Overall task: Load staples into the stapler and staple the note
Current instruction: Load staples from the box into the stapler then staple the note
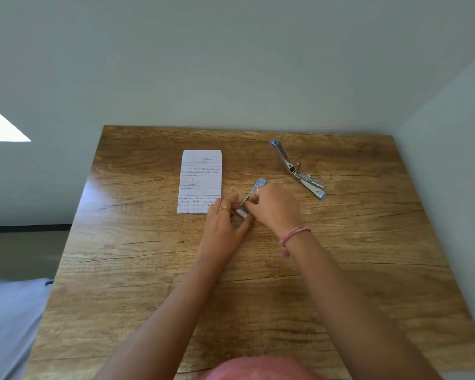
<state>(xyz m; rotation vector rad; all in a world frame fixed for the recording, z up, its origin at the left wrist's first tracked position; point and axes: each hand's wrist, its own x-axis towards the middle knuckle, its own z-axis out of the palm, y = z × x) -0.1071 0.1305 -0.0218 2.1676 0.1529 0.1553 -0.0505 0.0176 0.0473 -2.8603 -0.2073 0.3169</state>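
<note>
staple box centre frame: light, flimsy card | left hand pinches tray end, right hand pinches sleeve | staples brittle; hold strip by sides

Wooden table, brown grain, against pale wall. On it: lined handwritten note, far centre; stapler, hinged open, far right, well apart from note.
</note>
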